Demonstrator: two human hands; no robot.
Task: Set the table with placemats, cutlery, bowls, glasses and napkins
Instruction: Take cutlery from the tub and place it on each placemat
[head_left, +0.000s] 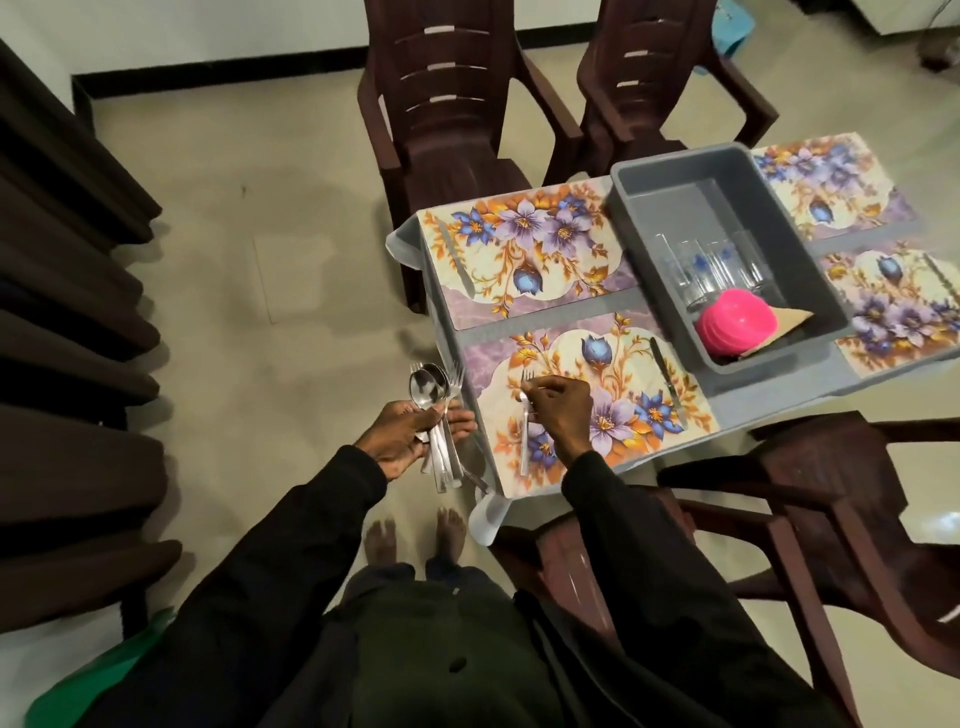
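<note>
My left hand (410, 434) grips a bundle of spoons and forks (435, 395) just off the table's left edge. My right hand (558, 410) pinches a fork (525, 441) that lies on the left part of the near floral placemat (623, 374). A knife (667, 382) rests along that mat's right side. Another knife (456, 257) lies on the far left placemat (545, 249). Two more floral placemats (831, 182) (893, 306) sit at the right. A grey tub (727, 249) in the middle holds clear glasses (711, 270), a pink bowl stack (737, 322) and brown napkins (792, 317).
Dark brown plastic chairs stand around the table: two at the far side (447, 104) (654, 78) and two at the near right (831, 509). A stack of dark chairs (67, 338) fills the left. My bare feet (415, 535) stand on the tiled floor.
</note>
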